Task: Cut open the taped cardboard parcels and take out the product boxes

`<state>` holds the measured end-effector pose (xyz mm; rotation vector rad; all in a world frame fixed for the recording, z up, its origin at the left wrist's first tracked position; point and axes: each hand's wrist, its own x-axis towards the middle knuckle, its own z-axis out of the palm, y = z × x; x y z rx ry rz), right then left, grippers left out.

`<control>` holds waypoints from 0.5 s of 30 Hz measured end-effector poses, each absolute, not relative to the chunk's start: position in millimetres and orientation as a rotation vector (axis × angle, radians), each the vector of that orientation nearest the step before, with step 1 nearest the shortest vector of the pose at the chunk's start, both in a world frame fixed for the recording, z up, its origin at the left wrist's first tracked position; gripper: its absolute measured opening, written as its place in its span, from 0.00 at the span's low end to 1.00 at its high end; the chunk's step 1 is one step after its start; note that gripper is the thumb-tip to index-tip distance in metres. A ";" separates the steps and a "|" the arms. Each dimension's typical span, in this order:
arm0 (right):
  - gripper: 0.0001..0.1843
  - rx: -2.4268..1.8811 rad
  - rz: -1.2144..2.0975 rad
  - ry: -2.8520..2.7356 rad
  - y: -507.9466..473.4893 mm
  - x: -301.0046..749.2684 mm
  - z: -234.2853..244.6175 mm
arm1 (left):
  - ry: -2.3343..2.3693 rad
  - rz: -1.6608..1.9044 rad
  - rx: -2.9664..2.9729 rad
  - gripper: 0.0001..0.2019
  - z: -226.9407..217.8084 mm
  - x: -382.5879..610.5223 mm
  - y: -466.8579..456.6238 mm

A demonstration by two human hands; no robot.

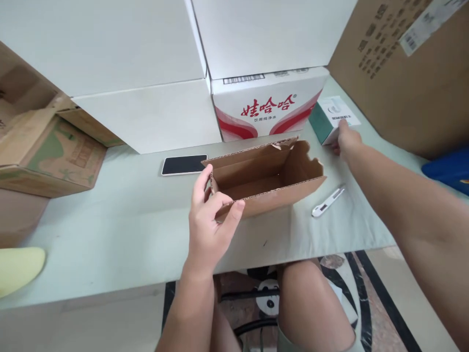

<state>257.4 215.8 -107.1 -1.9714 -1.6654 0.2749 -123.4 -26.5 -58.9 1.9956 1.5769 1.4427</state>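
- Open carton (267,171) is the landmark: long, brown, open top facing up, right end wall notched along its upper edge. It lies over the pale tablecloth (139,230); cannot tell if its base rests fully.
- Left hand (212,220) clamps the left end of the open carton, thumb on the near wall, other fingers about the end.
- Right hand (348,142), well apart from the left, reaches past the right end of the open carton and touches the near side of the green-and-white box (335,112). Cannot tell if these fingers close on it.
- White utility knife (328,201): just right of the open carton, toward the near side.
- Phone (183,165): dark screen up, just left of the open carton's far left corner.
- White box with red lettering (269,105): behind the open carton.
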 end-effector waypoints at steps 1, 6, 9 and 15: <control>0.31 -2.009 0.402 -1.521 230.6 250.1 -108.3 | 1.560 1.463 1.996 0.17 -58.2 -123.7 -24.0; 0.19 -1.995 0.708 -1.087 261.7 206.0 -108.6 | 1.459 1.565 2.008 0.16 -61.4 -128.2 -13.8; 0.24 -1.733 0.831 -1.105 212.4 186.1 -95.7 | 1.374 1.529 2.000 0.18 -62.9 -134.4 -13.6; 0.73 -1.130 1.241 -1.668 29.6 184.9 -68.9 | 1.076 1.519 1.940 0.19 -59.9 -155.8 -21.5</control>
